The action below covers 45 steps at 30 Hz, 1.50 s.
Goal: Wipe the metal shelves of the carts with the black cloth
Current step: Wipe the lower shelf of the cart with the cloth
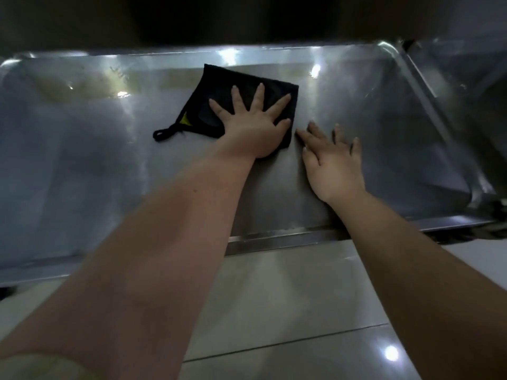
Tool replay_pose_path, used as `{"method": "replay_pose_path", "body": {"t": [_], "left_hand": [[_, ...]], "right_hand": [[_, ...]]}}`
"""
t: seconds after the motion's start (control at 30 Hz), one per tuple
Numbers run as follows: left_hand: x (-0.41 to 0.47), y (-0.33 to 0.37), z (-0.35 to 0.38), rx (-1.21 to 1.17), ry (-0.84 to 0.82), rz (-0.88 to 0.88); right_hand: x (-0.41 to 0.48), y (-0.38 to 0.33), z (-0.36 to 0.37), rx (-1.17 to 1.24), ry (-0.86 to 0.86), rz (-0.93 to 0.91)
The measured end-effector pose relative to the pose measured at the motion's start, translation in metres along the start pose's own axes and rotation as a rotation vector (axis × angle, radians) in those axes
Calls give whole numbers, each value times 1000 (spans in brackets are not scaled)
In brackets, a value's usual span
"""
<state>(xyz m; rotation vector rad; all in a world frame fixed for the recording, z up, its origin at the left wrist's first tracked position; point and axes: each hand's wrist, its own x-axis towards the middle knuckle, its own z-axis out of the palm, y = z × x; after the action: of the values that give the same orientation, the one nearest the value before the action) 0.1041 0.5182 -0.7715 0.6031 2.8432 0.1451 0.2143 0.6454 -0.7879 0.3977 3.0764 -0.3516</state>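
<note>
Left hand [253, 127] w/ fingers spread flat, pressing black cloth [238, 89] onto metal shelf [82, 160]. Right hand [333, 163] just beside it, flat on bare steel, holding nothing. Cloth prob. soft, light, may bunch; palm pressure suits it, or pinch loop [162, 132] left of hand.

- Metal shelf [370, 127], shiny, with a raised rim, low above the tiled floor [274, 297]
- Black cloth [233, 78] lies flat on it toward the far rim, loop trailing left
</note>
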Motion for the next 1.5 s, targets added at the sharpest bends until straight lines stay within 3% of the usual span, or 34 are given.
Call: {"method": "replay_pose_path", "body": {"t": [0.37, 0.47, 0.53, 0.6, 0.67, 0.8, 0.9, 1.03, 1.33, 1.5], "left_hand": [[-184, -9, 38, 42, -17, 37], [-189, -8, 27, -16, -53, 13], [-172, -14, 10, -83, 57, -37], [-152, -30, -5, -66, 240, -33], [-135, -51, -9, -13, 257, -7], [-126, -81, -10, 52, 13, 45], [-134, -85, -22, 78, 98, 75], [-175, -84, -31, 134, 171, 32], [-310, -104, -77, 140, 533, 11], [-362, -121, -158, 154, 516, 50]], "right_hand": [[-3, -4, 0, 30, 32, -7], [-11, -4, -3, 221, 89, -15], [-20, -15, -9, 482, 55, -31], [-33, -35, -13, 585, -78, -114], [-45, -56, -9, 424, -102, -192], [-64, -81, -8, 389, 40, -113], [-67, -88, -27, 235, 61, -161], [-69, -95, -54, 37, -67, -334], [-136, -120, -121, 238, -119, -746], [-172, -164, -190, 243, -26, -852]]}}
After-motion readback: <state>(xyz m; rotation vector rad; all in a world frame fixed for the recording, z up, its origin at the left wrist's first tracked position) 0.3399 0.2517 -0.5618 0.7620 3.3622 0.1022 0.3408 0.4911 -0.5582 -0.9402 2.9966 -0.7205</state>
